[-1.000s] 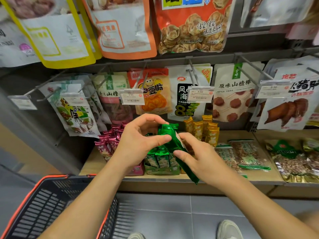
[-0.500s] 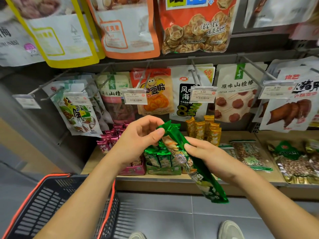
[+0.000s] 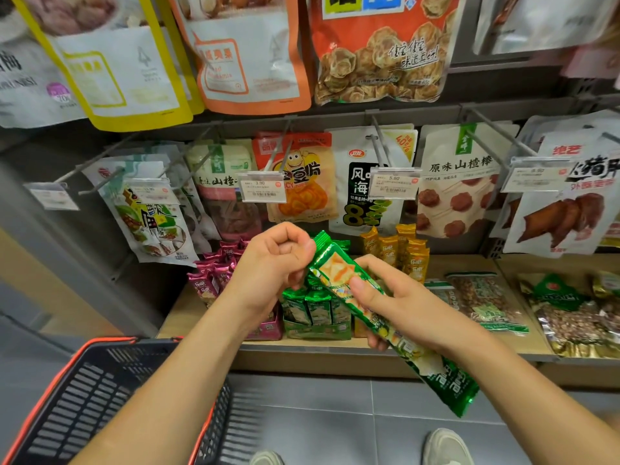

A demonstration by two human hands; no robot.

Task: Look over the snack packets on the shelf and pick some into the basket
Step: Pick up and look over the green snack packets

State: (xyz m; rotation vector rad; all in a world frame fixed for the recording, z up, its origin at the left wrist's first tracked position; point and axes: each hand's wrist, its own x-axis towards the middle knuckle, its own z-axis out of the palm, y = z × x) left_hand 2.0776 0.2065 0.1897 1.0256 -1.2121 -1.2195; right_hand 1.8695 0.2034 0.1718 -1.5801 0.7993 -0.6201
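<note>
turned face-up, long glossy green packet (image 3: pixel 337 271), pinched by left hand (image 3: pixel 271 266), gripped by right hand (image 3: pixel 402 305).

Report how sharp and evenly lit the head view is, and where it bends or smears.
Head view: light soft and even, no hard shadows; the held green packet is fairly sharp; the basket at lower left is smeared by blur; wide-angle distortion splays the hanging pegs outward towards the frame edges; the yellow-edged pouch up top looks washed out.

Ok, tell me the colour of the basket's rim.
Orange-red, running round the black slotted basket. It shows best at the lower left of the head view.
</note>
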